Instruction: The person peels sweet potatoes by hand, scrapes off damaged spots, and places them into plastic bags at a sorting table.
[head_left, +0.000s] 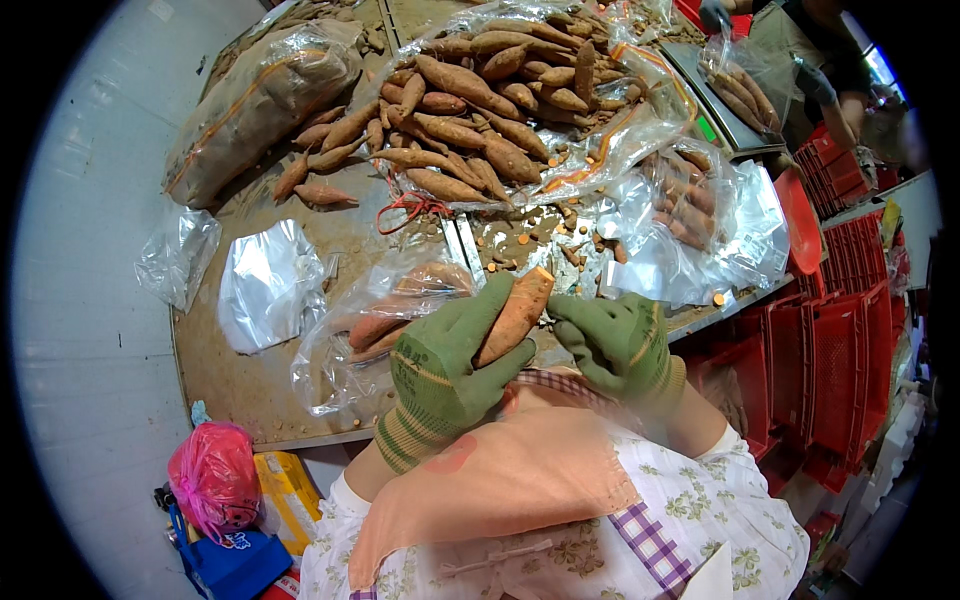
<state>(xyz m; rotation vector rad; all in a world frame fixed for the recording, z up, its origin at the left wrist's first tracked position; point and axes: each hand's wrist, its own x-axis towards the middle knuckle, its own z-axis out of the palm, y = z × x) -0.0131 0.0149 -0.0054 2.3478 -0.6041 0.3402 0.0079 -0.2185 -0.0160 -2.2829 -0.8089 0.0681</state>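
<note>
No wording legible — dark print on the back of the left glove (437, 350), white marking on the blue bag (232, 566) — both too small to read.

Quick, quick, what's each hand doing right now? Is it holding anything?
Left hand: closed around a sweet potato.
Right hand: fingers bent; can't tell whether it's holding anything.
</note>
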